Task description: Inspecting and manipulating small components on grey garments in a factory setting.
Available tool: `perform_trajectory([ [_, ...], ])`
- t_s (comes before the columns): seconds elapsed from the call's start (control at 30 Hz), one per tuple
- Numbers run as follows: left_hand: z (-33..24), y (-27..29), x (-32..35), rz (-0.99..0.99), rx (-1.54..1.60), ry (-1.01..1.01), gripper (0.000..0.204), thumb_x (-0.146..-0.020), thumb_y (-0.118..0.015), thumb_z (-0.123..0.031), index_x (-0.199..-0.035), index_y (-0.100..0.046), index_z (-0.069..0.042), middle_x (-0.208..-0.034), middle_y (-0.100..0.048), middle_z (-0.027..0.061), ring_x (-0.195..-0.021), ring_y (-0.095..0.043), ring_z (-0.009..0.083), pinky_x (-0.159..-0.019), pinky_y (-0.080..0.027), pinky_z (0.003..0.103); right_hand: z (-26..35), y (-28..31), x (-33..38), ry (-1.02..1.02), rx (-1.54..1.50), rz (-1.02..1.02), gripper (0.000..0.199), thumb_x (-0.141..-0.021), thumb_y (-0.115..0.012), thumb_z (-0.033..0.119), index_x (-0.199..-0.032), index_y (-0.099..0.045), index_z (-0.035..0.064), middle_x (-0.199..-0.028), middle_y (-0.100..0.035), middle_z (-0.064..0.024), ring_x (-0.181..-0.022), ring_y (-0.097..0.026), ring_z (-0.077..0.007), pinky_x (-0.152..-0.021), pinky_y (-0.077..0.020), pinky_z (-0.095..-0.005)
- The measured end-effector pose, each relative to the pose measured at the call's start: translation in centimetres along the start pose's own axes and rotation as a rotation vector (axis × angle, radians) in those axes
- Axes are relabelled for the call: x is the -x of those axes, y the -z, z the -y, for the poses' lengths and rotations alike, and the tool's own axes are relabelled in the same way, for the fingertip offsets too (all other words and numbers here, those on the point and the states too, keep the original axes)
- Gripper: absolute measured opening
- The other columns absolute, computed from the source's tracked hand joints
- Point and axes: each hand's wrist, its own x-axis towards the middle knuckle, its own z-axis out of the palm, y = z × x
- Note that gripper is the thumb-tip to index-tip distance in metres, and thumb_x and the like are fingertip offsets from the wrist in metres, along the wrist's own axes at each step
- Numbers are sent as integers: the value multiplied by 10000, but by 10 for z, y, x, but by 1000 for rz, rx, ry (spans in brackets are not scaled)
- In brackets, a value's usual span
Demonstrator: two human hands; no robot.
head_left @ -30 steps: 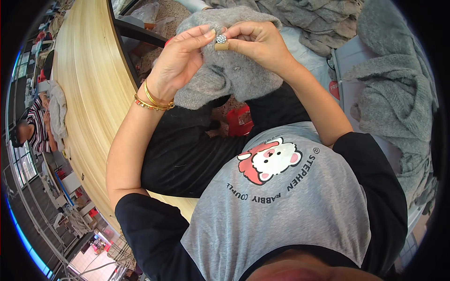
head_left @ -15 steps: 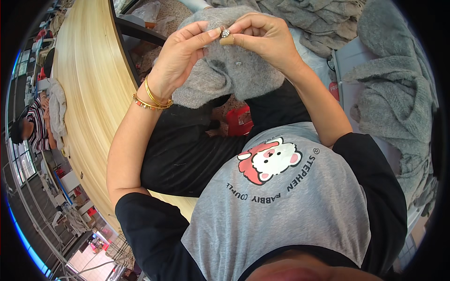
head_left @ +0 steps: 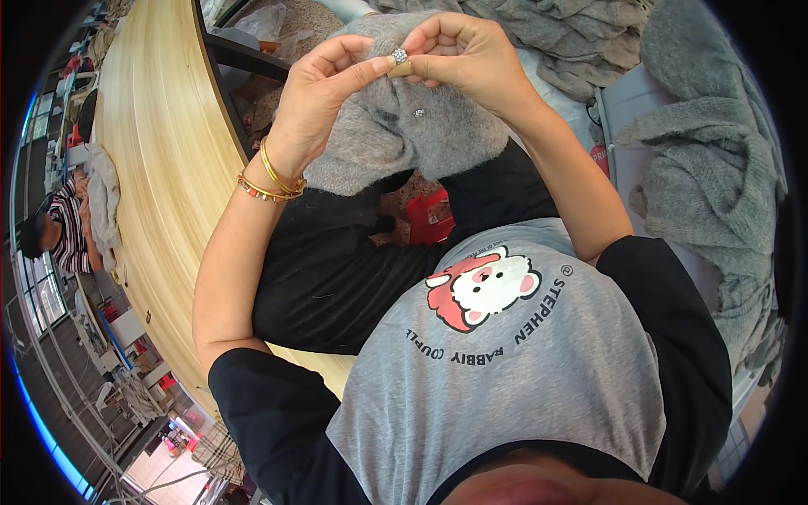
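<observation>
A fuzzy grey knit garment lies bunched over my lap. At its far part, a round sparkling rhinestone button sits between my two hands. My left hand pinches from the left, its thumb tip against the button's edge. From the right, my right hand closes on the same button, with a beige strip wrapped round the thumb tip. Any thread or needle is too small to make out. A second rhinestone button shows on the knit nearer to me.
A long wooden table runs along my left, with a dark metal frame beside it. Grey knits hang over a pale bin at right; more knit pieces are heaped at the back. A person in stripes sits far left.
Both hands have shifted slightly left with the button. My right fingers have spread a little, and the button now faces up more fully. The knit has moved slightly left.
</observation>
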Motion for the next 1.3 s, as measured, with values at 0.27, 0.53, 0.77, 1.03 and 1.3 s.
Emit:
perform_trajectory([
  [0.27,0,3,0,-18,-100,-90,235,-847,-694,-90,-1056,-622,-10,-899,-657,11,-831,-595,47,-738,-467,187,-4,-8,-2,117,48,-64,79,-814,-669,-22,-875,-617,-14,-778,-644,-42,-667,-608,-71,-590,-489,-189],
  [0.53,8,4,-2,-101,-210,-149,202,-836,-710,-82,-1011,-646,-7,-781,-611,-47,-698,-517,-9,-606,-409,135,-3,-6,1,201,309,-44,134,-853,-663,48,-965,-664,-26,-868,-693,-90,-808,-673,-122,-733,-564,-236],
  [0.77,11,11,-3,-71,-295,-189,197,-854,-684,-68,-1036,-640,-5,-831,-636,-26,-734,-548,8,-628,-427,146,-4,-7,-4,184,313,-37,137,-859,-663,76,-950,-651,-25,-838,-682,-69,-743,-653,-90,-666,-546,-212],
  [1.03,12,14,-2,-56,-410,-234,168,-843,-692,-88,-999,-668,-29,-822,-655,-37,-744,-579,12,-655,-472,162,19,-14,-14,386,439,60,120,-806,-661,12,-926,-661,22,-727,-623,11,-648,-541,-54,-581,-437,-211],
  [1.3,13,12,-1,-47,-443,-158,164,-851,-682,-91,-1001,-665,-27,-852,-673,-13,-799,-612,32,-685,-486,173,-4,2,-20,53,352,164,62,-824,-647,29,-884,-637,12,-707,-595,18,-633,-521,-42,-560,-418,-203],
])
